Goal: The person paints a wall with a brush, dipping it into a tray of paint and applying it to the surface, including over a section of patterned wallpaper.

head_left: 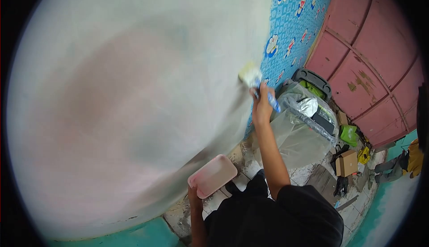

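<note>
My right hand [262, 103] is closed around the blue handle of a paintbrush [251, 76]. Its pale, yellowish bristles are at the whitish wall [178, 77], close to the edge of the blue patterned wallpaper [290, 28]; the brush is a little blurred. Lower down, my left hand [195, 196] grips the edge of a shallow, pinkish-white plastic tray [213, 175]. The tray has pink smears along its rim. Part of my left hand's fingers is hidden under the tray.
A plastic-wrapped bin-like container [290, 135] stands at the right below the wallpaper. Past it are a pink metal door [366, 59], a cardboard box [346, 163] and a green bag [349, 135]. Another person [397, 164] stands at the far right on the tiled floor.
</note>
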`<state>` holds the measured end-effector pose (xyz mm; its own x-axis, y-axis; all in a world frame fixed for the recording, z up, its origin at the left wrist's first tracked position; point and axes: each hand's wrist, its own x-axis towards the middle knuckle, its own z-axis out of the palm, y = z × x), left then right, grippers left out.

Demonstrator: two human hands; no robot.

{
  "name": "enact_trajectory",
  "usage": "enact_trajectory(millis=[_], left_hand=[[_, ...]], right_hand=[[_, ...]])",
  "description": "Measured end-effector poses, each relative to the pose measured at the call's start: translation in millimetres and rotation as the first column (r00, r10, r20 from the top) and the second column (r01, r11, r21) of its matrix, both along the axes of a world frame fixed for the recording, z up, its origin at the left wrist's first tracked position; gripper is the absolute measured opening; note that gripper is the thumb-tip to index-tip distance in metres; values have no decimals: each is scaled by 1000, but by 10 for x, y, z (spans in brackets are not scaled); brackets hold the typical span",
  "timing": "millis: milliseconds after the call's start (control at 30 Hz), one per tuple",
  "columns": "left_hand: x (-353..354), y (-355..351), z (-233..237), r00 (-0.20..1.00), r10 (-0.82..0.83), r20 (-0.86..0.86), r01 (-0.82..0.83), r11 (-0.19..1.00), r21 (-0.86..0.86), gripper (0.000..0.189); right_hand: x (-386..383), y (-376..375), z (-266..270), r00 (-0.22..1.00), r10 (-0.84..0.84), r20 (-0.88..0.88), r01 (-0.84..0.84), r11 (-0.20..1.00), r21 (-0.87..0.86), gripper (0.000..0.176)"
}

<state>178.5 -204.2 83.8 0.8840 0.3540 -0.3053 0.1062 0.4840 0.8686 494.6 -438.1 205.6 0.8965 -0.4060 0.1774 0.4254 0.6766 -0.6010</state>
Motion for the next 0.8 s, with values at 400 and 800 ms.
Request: enact_trajectory(millis=[400,800], left_hand=[[70,79,4,997,-55,-50,60,994,93,45],[25,-15,-160,997,-55,61,50,995,81,43]], right_hand=[[-360,-233,-1719,827,-30,-561,-102,974,-203,12],[-305,-36,1449,972,-209,108,233,782,-578,17]])
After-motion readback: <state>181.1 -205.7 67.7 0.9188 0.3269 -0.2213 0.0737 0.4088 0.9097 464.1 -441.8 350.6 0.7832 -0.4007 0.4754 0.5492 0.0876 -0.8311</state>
